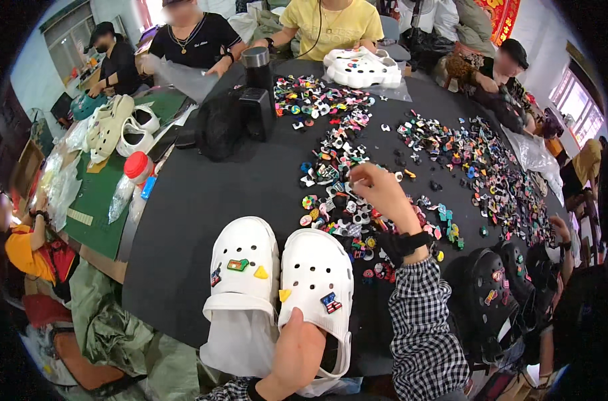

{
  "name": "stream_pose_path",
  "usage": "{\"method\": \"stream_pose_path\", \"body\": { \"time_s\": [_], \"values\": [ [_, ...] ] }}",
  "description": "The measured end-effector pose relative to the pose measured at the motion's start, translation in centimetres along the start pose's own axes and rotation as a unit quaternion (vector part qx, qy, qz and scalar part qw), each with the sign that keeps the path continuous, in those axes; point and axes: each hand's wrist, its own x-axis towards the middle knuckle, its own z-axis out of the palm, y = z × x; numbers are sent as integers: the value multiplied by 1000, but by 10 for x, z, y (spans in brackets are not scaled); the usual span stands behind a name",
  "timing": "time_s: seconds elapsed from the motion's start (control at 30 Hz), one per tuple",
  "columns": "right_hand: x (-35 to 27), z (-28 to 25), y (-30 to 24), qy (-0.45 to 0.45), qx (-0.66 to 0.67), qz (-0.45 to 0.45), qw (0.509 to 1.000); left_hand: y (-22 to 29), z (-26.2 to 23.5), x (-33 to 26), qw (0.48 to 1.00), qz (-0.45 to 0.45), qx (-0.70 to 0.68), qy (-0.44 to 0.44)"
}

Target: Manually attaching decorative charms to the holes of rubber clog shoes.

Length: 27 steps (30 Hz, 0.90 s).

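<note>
Two white clogs lie side by side at the near edge of the dark table, toes pointing away. My left hand (297,351) grips the right-hand clog (317,267) at its opening, thumb on the upper; the other fingers are hidden. That clog carries a yellow triangular charm (285,295) and a flag-patterned charm (331,303). On the left-hand clog (245,239) sit a green charm (237,265), a yellow one (261,272) and a dark one. Above a heap of colourful shoe charms (347,214), my right hand (382,194) has its fingers curled together; what they hold is too small to make out.
A dark flask (256,73) and a black box (256,113) stand at the far left of the table (177,220). More charms (451,150) spread rightward. Black clogs (489,294) lie at right, white ones (362,67) at the far edge. Several people work around.
</note>
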Motion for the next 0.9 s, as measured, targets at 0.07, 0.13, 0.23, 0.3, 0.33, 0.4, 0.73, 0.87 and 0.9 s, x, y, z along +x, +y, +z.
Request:
{"method": "stream_pose_path", "body": {
  "time_s": [0.07, 0.13, 0.23, 0.3, 0.33, 0.4, 0.73, 0.87, 0.9],
  "values": [
    [-4, 0, 2, -11, -46, -21, 999, 6, 24, -4, 998, 37, 25, -47],
    [-7, 2, 4, -36, -132, -64, 989, 7, 31, -4, 997, 49, 24, -51],
    [-8, 0, -1, -36, -191, -69, 978, 8, 34, -4, 996, 62, 25, -59],
    [-6, 0, 6, -27, -185, -62, 980, 8, 34, -4, 996, 63, 29, -62],
    [-6, -1, 8, -17, -178, -55, 982, 8, 34, -4, 996, 63, 29, -64],
    [-5, -2, 10, -16, -136, -40, 990, 8, 33, -4, 995, 64, 29, -66],
    [-4, -5, 0, -43, -84, 26, 995, 7, 32, -4, 996, 61, 33, -52],
    [-5, -2, -6, -19, -110, -14, 994, 7, 33, -3, 996, 60, 27, -56],
    [-5, 0, -10, -20, -102, -51, 993, 7, 33, -3, 996, 62, 27, -55]
  ]
}}
